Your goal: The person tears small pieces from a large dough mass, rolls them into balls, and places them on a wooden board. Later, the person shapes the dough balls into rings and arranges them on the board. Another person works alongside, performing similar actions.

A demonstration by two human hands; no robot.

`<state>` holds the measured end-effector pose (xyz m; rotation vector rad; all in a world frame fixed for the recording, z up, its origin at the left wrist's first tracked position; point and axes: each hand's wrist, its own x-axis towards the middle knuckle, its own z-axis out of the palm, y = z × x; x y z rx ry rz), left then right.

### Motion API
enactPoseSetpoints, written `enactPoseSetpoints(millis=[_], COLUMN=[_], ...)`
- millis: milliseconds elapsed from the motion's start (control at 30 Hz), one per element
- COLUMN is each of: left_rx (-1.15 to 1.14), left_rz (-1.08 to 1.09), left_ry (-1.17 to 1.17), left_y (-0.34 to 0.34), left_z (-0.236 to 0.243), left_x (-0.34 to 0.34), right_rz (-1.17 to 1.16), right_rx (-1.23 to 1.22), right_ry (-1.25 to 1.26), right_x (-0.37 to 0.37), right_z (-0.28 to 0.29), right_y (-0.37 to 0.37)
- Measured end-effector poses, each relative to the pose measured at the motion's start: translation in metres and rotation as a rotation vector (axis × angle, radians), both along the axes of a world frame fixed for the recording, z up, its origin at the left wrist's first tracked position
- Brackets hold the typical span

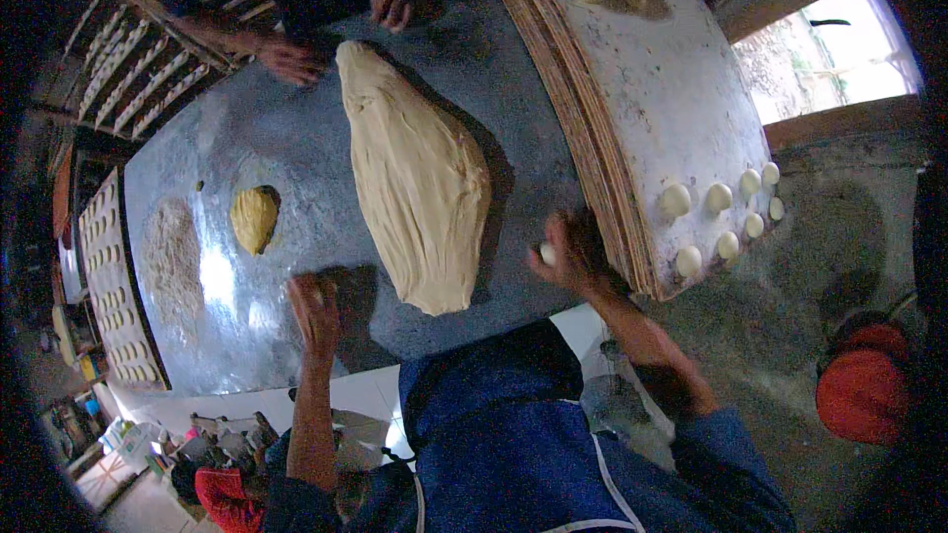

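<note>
A long mass of pale dough [420, 178] lies across the middle of the grey worktable [533, 128], its wide end toward me. To the right of it, my right hand [573, 262] curls over a small white dough ball [547, 253] on the tabletop. My left hand [314, 308] hovers at the near side, left of the big dough, with its fingers curled in. Whatever those fingers may hold is hidden. Beyond this hand sits a smaller yellow lump of dough [255, 220].
Stacked boards [652, 69] at the right carry several dough balls [719, 198]. Flour [173, 257] is spread at the left, beside a tray of dough pieces [114, 286]. Across the table are another person's hands [289, 59]. A red round object [864, 395] stands low at right.
</note>
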<state>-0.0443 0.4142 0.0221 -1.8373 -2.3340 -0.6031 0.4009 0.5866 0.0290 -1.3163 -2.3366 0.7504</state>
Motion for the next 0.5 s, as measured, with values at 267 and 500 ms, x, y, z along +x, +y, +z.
enactPoseSetpoints(millis=[267, 500], left_rx=[-0.101, -0.137], left_rz=[0.241, -0.036], left_ry=[-0.450, -0.221], left_y=[-0.019, -0.020], left_z=[0.008, 0.036], left_x=[0.046, 0.039], right_rz=[-0.068, -0.131], right_rx=[0.149, -0.085], right_ry=[0.106, 0.053], right_x=[0.000, -0.031], right_z=[0.002, 0.022], right_y=[-0.041, -0.043])
